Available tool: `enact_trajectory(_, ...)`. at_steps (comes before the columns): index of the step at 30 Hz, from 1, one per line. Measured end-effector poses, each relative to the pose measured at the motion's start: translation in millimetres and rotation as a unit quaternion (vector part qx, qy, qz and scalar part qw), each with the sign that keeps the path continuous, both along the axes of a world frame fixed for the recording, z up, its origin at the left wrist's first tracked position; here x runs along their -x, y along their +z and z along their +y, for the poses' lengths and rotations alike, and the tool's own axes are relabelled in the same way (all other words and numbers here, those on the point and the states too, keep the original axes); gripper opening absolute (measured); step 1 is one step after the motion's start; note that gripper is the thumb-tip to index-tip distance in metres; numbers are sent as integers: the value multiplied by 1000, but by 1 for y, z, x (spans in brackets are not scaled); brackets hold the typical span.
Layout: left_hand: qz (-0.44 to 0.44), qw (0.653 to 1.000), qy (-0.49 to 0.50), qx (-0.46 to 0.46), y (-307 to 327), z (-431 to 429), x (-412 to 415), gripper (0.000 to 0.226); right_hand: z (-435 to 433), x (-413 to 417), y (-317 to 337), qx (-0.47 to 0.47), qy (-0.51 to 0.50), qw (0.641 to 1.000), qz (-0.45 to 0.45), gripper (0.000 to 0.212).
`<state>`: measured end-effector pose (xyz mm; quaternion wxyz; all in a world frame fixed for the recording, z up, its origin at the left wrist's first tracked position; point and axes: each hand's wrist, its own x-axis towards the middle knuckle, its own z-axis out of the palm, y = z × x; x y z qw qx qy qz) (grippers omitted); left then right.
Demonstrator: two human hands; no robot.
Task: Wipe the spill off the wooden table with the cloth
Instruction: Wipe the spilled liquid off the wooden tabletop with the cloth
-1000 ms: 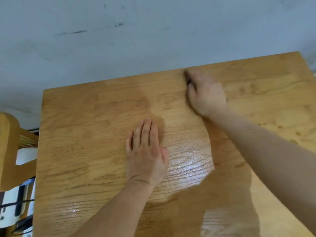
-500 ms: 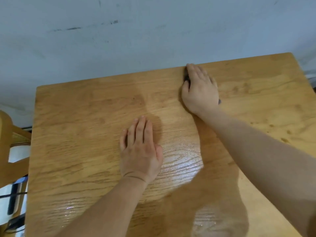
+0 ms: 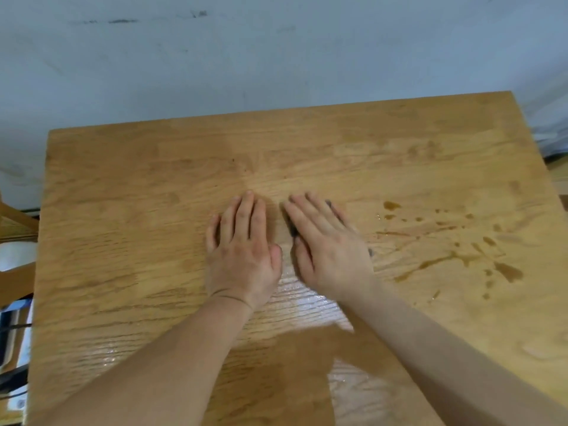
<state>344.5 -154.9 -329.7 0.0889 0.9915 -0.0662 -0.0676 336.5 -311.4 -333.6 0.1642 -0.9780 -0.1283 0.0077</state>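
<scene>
The wooden table [image 3: 123, 210] fills most of the view. My right hand [image 3: 325, 244] lies flat with straight fingers, pressing a dark cloth [image 3: 293, 230] that shows only as thin dark slivers at the hand's edges. My left hand [image 3: 242, 250] rests flat and open on the wood just left of it, holding nothing. A brown spill [image 3: 445, 238] of drops, streaks and small puddles spreads over the table to the right of my right hand. A wet, shiny patch [image 3: 304, 296] lies between my wrists.
A grey-blue wall [image 3: 276, 56] runs behind the table's far edge. At the left edge stands a wooden chair frame [image 3: 15, 229], with white and dark items [image 3: 12, 342] below it. The table's right edge ends near a dark object [image 3: 553, 142].
My right hand, with the cloth under it, has slid from the far edge of the table back toward me, ending beside my left hand. The left hand stayed flat in place.
</scene>
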Motion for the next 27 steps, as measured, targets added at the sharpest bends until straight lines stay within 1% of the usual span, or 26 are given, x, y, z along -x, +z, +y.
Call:
enact_trajectory(1, -2, 1000, 3, 0, 0, 0, 0, 66, -8, -21, 0, 3, -26, 1000, -5, 52)
enact_trajectory(2, -4, 1000, 6, -2, 0, 0, 0, 65, -16, -46, -1, 3, -75, 997, -12, 53)
enact_trajectory(4, -6, 1000, 7, -3, 1, -1, 0, 64, -29, -95, 0, 0, -189, 982, 1, 55)
enact_trajectory(5, -7, 1000, 7, -3, 0, -1, 2, 64, -31, -109, -1, -3, -225, 974, 11, 56)
enact_trajectory(6, -9, 1000, 7, -2, 0, -1, 3, 64, -28, -111, -1, -7, -241, 970, 15, 57)
enact_trajectory(8, -15, 1000, 11, 2, -1, -2, 4, 63, -17, -79, -2, -7, -227, 974, 1, 56)
enact_trajectory(11, -25, 1000, 16, 5, -2, -2, 4, 62, -2, 23, 4, -7, -160, 987, -2, 53)
enact_trajectory(13, -31, 999, 16, 6, -2, -3, 3, 62, 0, 70, 3, 4, -124, 992, -5, 52)
enact_trajectory(15, -35, 999, 14, 7, -1, -3, 3, 61, -3, 81, 3, 5, -100, 995, -6, 51)
enact_trajectory(18, -45, 999, 16, 10, 0, -3, 1, 62, -11, 43, 4, -11, -59, 998, 3, 51)
enact_trajectory(19, -46, 999, 16, 10, -1, -3, 1, 62, -13, 23, 1, -18, -72, 997, 4, 52)
enact_trajectory(22, -50, 999, 14, 11, -2, -3, 4, 62, -12, -19, 1, -28, -190, 981, 6, 57)
enact_trajectory(24, -55, 998, 16, 11, -2, -4, 6, 62, -3, 2, -1, -38, -208, 977, 3, 56)
enact_trajectory(27, -53, 998, 16, 18, -2, -3, 6, 59, -1, 100, 3, -37, -135, 990, -1, 52)
